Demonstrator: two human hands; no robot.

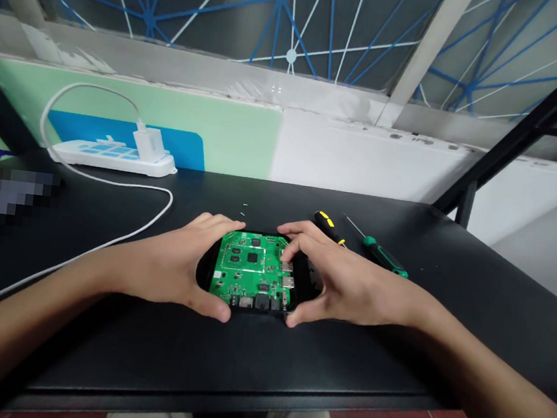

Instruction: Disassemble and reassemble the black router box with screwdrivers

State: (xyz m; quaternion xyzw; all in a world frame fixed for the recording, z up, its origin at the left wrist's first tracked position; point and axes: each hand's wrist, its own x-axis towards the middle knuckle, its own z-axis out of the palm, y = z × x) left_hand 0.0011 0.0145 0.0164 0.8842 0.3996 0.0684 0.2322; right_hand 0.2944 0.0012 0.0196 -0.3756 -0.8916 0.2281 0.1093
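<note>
A green circuit board (238, 277) with chips and metal ports lies in a shallow black case (205, 269) in front of me. My left hand (179, 261) grips the case's left side, thumb at the near edge and fingers at the far edge. Around the right side, my right hand (334, 276) holds the case in the same way, with one finger bent down toward the ports on the board's right. Behind my right hand lie a yellow-and-black screwdriver (327, 221), partly hidden, and a green-and-black screwdriver (379, 251).
Two tiny screws (243, 214) lie beyond the case on the black table (251, 360). A white power strip (113, 157) with a plugged-in charger (149, 144) stands at the back left. Its white cable (157, 215) loops over the table, passing behind my left arm.
</note>
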